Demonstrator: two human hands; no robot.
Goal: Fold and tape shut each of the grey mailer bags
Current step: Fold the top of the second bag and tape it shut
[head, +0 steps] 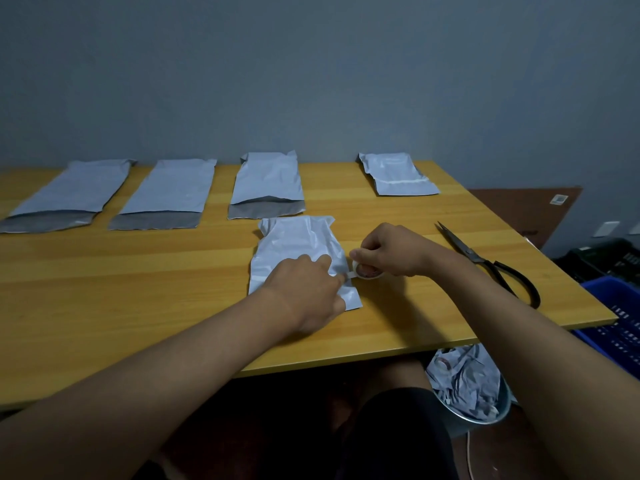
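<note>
A crumpled grey mailer bag (pixel 298 242) lies folded in front of me on the wooden table (pixel 138 289). My left hand (pixel 306 292) rests on its lower right part and pinches the free end of a tape strip at the bag's right edge. My right hand (pixel 388 249) grips a small tape roll (pixel 367 272) just right of the bag. Three unfolded mailer bags, one at far left (pixel 72 192), one beside it (pixel 169 190) and one at centre (pixel 266 181), lie in a row at the back with flaps open. A folded, taped bag (pixel 398 173) lies at the back right.
Black scissors (pixel 491 263) lie on the table to the right of my right hand. Under the table's right front edge stands a round metal bin (pixel 481 415) with crumpled bags and scraps. A blue crate (pixel 620 327) stands at the far right on the floor.
</note>
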